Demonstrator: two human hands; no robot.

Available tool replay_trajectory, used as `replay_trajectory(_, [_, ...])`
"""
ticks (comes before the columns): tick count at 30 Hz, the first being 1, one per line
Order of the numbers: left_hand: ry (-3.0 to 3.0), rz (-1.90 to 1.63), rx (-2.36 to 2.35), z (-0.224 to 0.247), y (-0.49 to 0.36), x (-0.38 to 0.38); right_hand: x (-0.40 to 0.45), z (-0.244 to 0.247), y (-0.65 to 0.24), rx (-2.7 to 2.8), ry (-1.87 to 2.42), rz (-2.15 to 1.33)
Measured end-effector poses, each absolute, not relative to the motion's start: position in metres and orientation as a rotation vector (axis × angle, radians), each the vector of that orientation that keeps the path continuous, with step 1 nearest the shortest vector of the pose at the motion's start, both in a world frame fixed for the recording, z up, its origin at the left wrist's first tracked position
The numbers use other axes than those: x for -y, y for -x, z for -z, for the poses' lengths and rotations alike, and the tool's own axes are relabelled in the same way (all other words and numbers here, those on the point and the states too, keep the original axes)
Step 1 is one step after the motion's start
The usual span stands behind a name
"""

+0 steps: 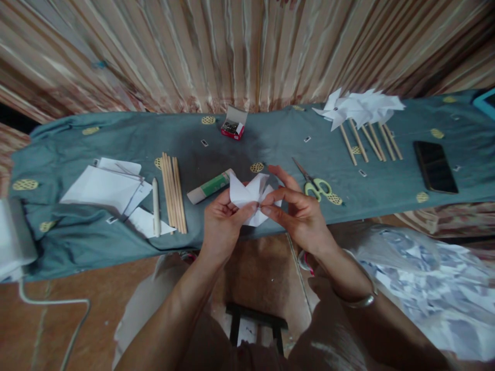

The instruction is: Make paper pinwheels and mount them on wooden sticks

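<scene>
My left hand (224, 216) grips a folded white paper pinwheel (247, 193) over the table's front edge, with the thumb pressed close to its centre. At that same centre my right hand (296, 211) pinches the pinwheel between thumb and forefinger; anything small inside the pinch is hidden. A green and white glue stick (212, 186) lies just behind my left hand. Scissors with light green handles (315, 185) rest beyond my right hand. Farther back, a small red box (232, 126) stands with its lid up, showing small dark metal pieces.
Wooden sticks (174, 193), a white pen-like tool (155, 206) and paper sheets (104, 188) lie at left. Several finished pinwheels on sticks (363, 111) lie back right, near a black phone (435, 166). A clear bag of paper scraps (429, 278) is at lower right.
</scene>
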State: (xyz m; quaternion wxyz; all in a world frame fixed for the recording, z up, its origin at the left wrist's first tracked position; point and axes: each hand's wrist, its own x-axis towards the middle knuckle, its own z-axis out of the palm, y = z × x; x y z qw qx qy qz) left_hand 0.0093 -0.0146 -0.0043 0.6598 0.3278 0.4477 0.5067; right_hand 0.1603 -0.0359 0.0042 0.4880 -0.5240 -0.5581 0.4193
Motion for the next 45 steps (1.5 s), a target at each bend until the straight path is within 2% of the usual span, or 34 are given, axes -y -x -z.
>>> replay_trajectory(45, [-0.776, -1.142, -1.068, 0.0011, -0.0079, 0.0176, 0.0363, 0.0022, -0.1615, 1.392, 1.237, -1.025])
